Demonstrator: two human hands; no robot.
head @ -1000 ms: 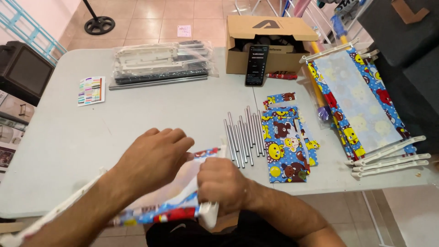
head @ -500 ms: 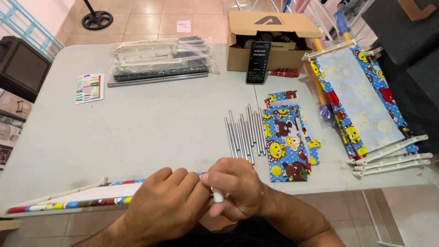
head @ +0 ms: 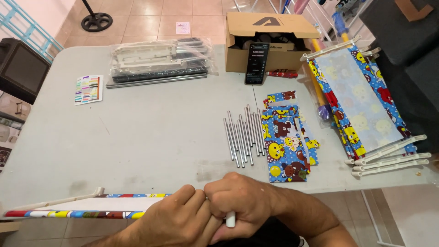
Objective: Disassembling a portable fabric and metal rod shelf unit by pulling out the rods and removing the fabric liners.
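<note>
Since half a second ago: both hands drawn closer together at the near table edge, white rod end poking out lower below the right fist; fabric strip lying flat along the edge as before.

Left hand (head: pixel 176 222) at bottom centre, fingers (head: pixel 192 201) curled and pressed together, closed on the right end of the fabric strip (head: pixel 82 211). Right hand (head: pixel 244 201) touching it knuckle to knuckle, closed in a fist on a short white rod (head: pixel 230 220), only the tip showing beneath. Strip stretched leftward along the near edge of the grey table (head: pixel 151 132), white plastic bar (head: pixel 59 200) along its top, coloured border below.

Further back, untouched: row of metal rods (head: pixel 242 135) mid-table, folded cartoon-print fabric pieces (head: pixel 286 142) just beside them on the right, larger printed panel (head: pixel 354 103) with white bars at far right. Cardboard box (head: pixel 270 41) at the back with a phone (head: pixel 257 63) leaning against it, bagged parts (head: pixel 157 61) to its left, small colour card (head: pixel 88 89) near the left edge.

Judged from the grip: rod being worked into the strip's end. Best done keeping rod in line with the hem, strip held taut and flat, pushing steadily instead of twisting, to avoid bunching or snagging the fabric.
</note>
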